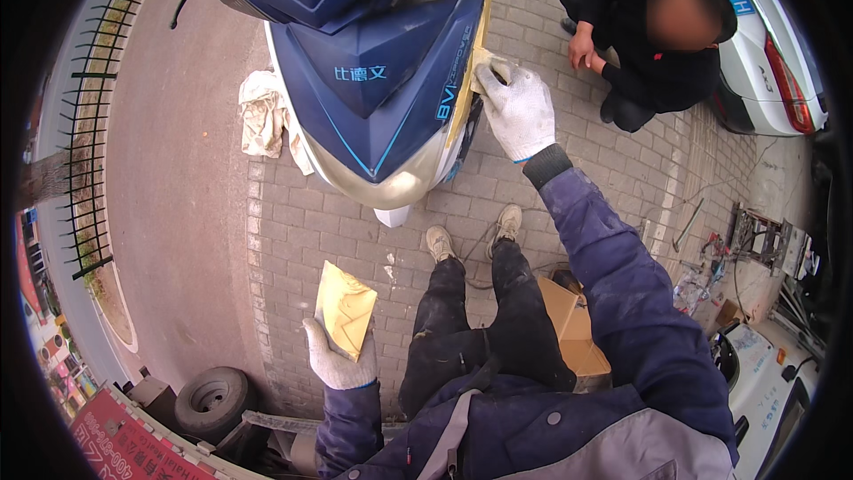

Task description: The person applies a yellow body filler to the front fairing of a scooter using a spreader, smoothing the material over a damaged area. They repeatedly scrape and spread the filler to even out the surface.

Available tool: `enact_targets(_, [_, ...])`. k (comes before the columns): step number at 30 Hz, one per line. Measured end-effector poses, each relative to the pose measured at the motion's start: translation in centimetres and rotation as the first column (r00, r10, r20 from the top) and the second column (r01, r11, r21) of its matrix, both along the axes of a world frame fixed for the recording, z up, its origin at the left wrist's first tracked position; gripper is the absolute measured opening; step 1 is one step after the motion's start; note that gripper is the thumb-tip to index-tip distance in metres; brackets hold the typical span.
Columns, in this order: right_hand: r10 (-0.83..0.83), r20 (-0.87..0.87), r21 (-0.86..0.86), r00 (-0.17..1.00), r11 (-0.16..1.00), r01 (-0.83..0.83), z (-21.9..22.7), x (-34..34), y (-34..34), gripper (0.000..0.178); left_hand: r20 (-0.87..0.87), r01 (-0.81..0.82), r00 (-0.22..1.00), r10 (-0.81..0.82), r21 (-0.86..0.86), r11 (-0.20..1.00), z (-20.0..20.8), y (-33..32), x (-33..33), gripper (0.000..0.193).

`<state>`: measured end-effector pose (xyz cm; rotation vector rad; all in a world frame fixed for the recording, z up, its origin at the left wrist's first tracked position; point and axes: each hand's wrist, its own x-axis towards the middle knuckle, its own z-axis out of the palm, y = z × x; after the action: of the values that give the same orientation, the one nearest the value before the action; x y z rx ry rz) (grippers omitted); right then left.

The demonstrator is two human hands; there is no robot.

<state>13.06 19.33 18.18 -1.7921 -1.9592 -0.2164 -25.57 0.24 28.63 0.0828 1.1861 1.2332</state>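
Observation:
A dark blue scooter front (pixel 311 62) stands ahead of me, with light blue lines and a pale, scuffed lower rim. Along its right edge runs a yellowish strip (pixel 461 114); I cannot tell whether it is tape or filler. My right hand (pixel 518 114), in a whitish work glove, is at that edge with its fingers bent together. A small tan bit shows by the fingertips, too hidden to name. Lower left, away from the scooter, my gloved left hand (pixel 340 364) grips a creased yellow paper sheet (pixel 345 304), which sticks up from it.
Someone in black (pixel 653 53) crouches at the right beside a white car (pixel 773 44). Left of the scooter lies a crumpled pale cloth (pixel 263 114). An open cardboard box (pixel 569 324) is by my leg, a spare wheel (pixel 211 398) lower left. Cables and tools (pixel 711 258) litter the right.

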Motion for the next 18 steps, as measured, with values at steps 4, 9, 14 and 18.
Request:
enact_targets(4, [0.022, -0.026, -0.032, 0.999, 0.999, -0.022, -0.9, -0.7, -1.0, 0.038, 0.004, -0.016, 1.000, 0.016, -0.010, 1.000, -0.2, -0.2, -0.1, 0.060])
enact_targets(9, [0.035, -0.047, -0.053, 0.998, 0.998, -0.037, -1.9, -2.0, -2.8, 0.040, 0.008, 0.010, 1.000, -0.010, 0.026, 1.000, -0.2, -0.2, -0.1, 0.061])
enact_targets(14, [0.058, -0.111, -0.056, 0.992, 0.996, -0.065, -3.1, -3.2, -4.2, 0.042, -0.026, -0.006, 1.000, 0.006, -0.028, 1.000, -0.2, -0.3, -0.4, 0.060])
enact_targets(18, [0.047, -0.147, -0.126, 0.988, 0.990, -0.066, -4.4, -4.0, -5.6, 0.044, -0.021, 0.023, 1.000, -0.023, -0.012, 1.000, -0.3, -0.3, -0.7, 0.058])
